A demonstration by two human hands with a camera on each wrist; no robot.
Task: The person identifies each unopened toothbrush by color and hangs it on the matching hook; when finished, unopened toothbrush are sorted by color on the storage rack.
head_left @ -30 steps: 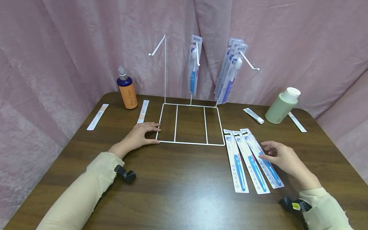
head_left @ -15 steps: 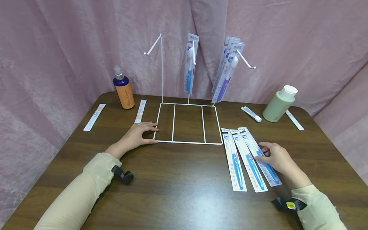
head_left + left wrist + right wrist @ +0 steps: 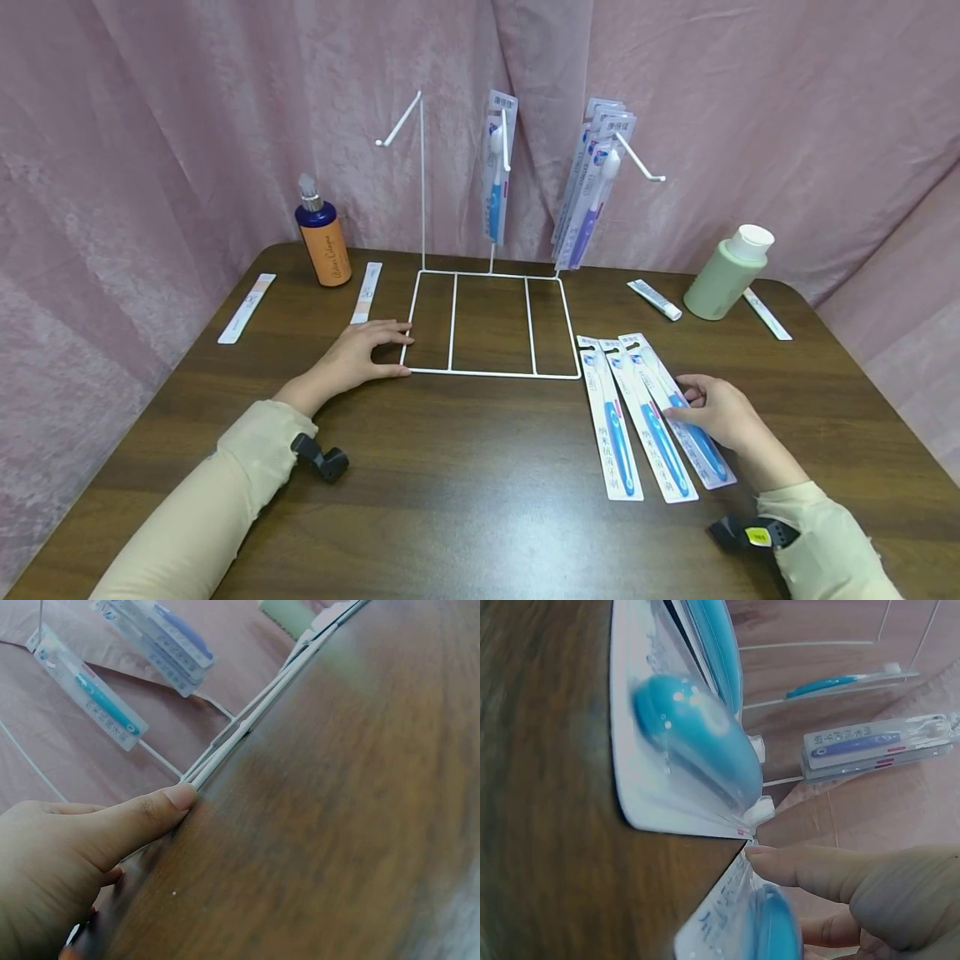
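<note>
A white wire rack (image 3: 491, 372) stands mid-table; one toothbrush pack (image 3: 498, 167) hangs on its middle hook and several packs (image 3: 592, 192) on its right hook. Three toothbrush packs lie side by side to the right of it, the left one (image 3: 611, 417), the middle one (image 3: 648, 425) and the rightmost (image 3: 651, 365). My right hand (image 3: 686, 400) lies on the rightmost pack, fingers curled, thumb and a finger pinching its edge (image 3: 731, 911). My left hand (image 3: 393, 350) rests flat on the table, its thumb (image 3: 150, 814) against the rack's front left corner (image 3: 247, 727).
A pump bottle (image 3: 322, 242) and two flat strip packs (image 3: 246, 307) (image 3: 367, 292) lie at the back left. A green bottle (image 3: 723, 275), a small tube (image 3: 655, 300) and another strip (image 3: 765, 314) are at the back right. Pink curtain surrounds the table.
My right hand has come down from above the packs onto the rightmost one and its fingers have curled on it. The left hand has stayed at the rack's corner.
</note>
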